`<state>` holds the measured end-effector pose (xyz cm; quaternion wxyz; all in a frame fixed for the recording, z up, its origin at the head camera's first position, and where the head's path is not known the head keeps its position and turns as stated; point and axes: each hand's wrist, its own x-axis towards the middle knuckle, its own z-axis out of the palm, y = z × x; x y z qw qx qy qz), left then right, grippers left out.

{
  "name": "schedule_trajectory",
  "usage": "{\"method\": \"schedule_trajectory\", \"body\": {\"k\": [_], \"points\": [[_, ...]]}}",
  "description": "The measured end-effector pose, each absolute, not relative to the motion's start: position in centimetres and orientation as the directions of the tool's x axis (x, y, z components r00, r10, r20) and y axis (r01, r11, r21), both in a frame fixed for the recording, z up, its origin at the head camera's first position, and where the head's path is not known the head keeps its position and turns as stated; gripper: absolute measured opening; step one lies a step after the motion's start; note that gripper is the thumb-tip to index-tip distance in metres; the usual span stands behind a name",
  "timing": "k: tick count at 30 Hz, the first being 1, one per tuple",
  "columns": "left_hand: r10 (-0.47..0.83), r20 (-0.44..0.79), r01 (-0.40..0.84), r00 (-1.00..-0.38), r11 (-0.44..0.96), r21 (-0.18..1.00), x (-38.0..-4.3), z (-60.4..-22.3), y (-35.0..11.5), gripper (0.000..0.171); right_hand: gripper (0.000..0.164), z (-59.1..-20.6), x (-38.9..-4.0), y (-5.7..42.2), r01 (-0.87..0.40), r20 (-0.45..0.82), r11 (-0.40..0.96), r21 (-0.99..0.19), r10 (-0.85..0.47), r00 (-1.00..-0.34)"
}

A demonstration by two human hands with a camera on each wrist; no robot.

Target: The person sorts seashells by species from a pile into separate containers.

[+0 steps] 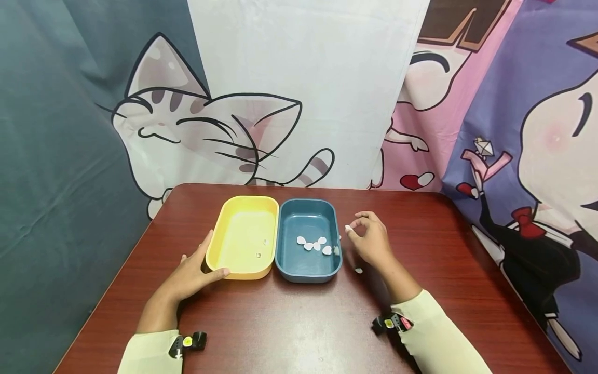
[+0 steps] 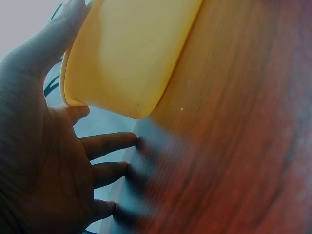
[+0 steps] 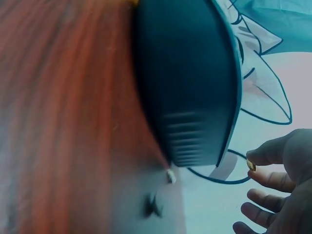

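My left hand [image 1: 191, 275] holds the near left corner of a yellow tray [image 1: 240, 200], thumb along its front and index finger at its side. The other fingers spread down by the table in the left wrist view. Between thumb and index finger, my right hand [image 1: 374, 241] pinches a small white shell-like piece [image 1: 348, 228], which looks yellowish in the right wrist view. This hand is just right of a blue tray [image 1: 308, 275], above the table. Several white pieces [image 1: 309, 246] lie in the blue tray. Two tiny pale pieces [image 1: 258, 255] are in the yellow one.
The trays stand side by side on a reddish-brown wooden table [image 1: 280, 322]. A loose white piece [image 1: 358, 270] lies on the wood below the right hand, near the blue tray. A cloth backdrop [image 1: 355, 93] with cartoon figures hangs behind the table.
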<state>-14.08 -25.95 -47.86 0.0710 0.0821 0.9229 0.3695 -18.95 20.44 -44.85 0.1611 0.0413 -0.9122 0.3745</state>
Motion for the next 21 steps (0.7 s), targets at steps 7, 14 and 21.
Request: {"method": "schedule_trajectory", "body": {"k": [7,14,21], "points": [[0.205,-0.069,0.101,-0.976,0.715,0.691,-14.2,-47.9,-26.0,0.125,0.013,-43.1,-19.2,18.8,-0.217,0.337,0.686,-0.695,0.045,-0.94],[0.206,-0.064,0.105,-0.976,0.716,0.69,-14.2,-48.0,-26.0,0.124,0.013,-41.6,-19.1,16.4,-0.252,0.355,0.645,-0.721,0.032,-0.934],[0.206,-0.062,0.108,-0.977,0.719,0.687,-14.2,-47.8,-26.0,0.125,0.013,-40.8,-19.0,14.1,-0.281,0.363,0.636,-0.719,-0.001,-0.932]]}}
